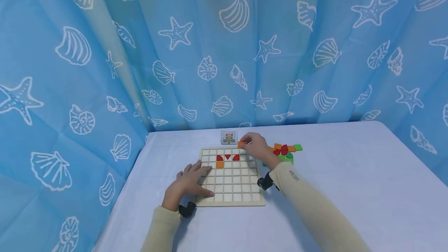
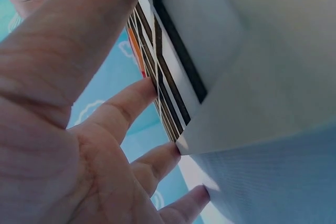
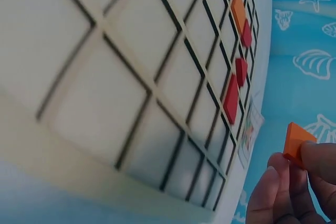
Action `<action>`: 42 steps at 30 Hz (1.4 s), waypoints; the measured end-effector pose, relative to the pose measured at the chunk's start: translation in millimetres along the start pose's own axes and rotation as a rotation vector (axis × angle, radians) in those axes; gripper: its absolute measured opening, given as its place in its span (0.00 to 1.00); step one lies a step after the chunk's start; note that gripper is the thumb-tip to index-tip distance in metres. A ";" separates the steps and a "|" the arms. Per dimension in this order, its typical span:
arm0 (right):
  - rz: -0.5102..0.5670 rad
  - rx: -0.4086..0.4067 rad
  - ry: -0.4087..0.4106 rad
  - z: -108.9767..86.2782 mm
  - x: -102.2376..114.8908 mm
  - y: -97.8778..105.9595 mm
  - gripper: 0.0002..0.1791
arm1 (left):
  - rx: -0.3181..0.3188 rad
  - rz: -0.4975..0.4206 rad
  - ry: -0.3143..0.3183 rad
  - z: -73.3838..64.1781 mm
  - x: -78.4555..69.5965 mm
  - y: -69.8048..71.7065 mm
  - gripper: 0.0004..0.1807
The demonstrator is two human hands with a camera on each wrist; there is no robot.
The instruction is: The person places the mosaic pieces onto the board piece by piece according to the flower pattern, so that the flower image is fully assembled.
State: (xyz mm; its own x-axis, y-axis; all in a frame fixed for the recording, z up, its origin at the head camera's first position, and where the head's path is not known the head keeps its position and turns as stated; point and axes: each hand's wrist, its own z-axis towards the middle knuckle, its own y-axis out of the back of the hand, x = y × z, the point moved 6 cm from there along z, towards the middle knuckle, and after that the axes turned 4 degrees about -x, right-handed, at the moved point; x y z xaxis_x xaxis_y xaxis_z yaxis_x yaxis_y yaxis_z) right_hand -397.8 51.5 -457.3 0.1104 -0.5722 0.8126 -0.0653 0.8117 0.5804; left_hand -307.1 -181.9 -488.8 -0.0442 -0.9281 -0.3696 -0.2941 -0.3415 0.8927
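Note:
A pale grid board (image 1: 227,203) lies on the white table, divided into square cells. Near its far side sit an orange square tile (image 1: 219,164), a red triangle (image 1: 228,156) and two red curved-edge tiles, one of them a red quarter-round (image 1: 236,157). My left hand (image 1: 188,182) rests over the board's left edge with fingers spread; in the left wrist view its fingertips touch the board's side. Between thumb and fingers my right hand (image 1: 256,146) pinches another orange square tile (image 3: 297,142), held up over the board's far right part.
Behind the board lies a small pattern card (image 1: 229,137) with a coloured figure on a grid. Right of the board is a loose heap of orange, red and green tiles (image 1: 287,158), partly hidden by the right forearm. A blue shell-print curtain (image 1: 210,49) hangs behind the table.

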 end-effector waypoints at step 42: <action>-0.022 0.111 0.039 -11.3 11.2 -42.7 0.06 | 0.025 0.011 0.016 2.9 1.1 -1.0 0.50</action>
State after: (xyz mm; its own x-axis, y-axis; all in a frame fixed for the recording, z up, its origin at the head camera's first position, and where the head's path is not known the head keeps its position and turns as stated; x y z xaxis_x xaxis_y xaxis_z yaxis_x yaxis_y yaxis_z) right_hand -382.6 11.7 -473.6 0.1517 -0.5831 0.7981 -0.1717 0.7797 0.6022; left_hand -309.6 -182.2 -490.8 -0.0321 -0.9343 -0.3550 -0.3171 -0.3273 0.8901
